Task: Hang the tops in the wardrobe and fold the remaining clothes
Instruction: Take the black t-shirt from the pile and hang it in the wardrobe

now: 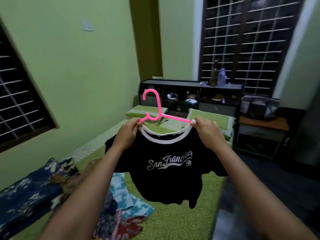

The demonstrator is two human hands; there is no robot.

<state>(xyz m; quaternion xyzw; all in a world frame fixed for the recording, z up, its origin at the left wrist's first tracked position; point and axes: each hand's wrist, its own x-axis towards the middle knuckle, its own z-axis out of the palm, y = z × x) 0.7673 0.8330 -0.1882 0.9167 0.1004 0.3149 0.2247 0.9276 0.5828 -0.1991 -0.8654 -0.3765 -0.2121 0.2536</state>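
Note:
A black T-shirt (164, 172) with a white collar and "San Francisco" lettering hangs in the air above the bed. A pink plastic hanger (156, 110) sits at its neck, hook upward. My left hand (129, 134) grips the shirt's left shoulder together with the hanger's left end. My right hand (208, 133) pinches the right shoulder at the hanger's right tip. A pile of patterned clothes (72, 193), dark blue floral, light blue and red, lies on the bed at the lower left.
The bed with a green patterned sheet (183, 220) fills the lower middle, two pillows (213, 121) at its head. A dark shelf unit (190, 94) stands behind it. A bedside table with a striped bag (258, 106) is at the right. No wardrobe is in view.

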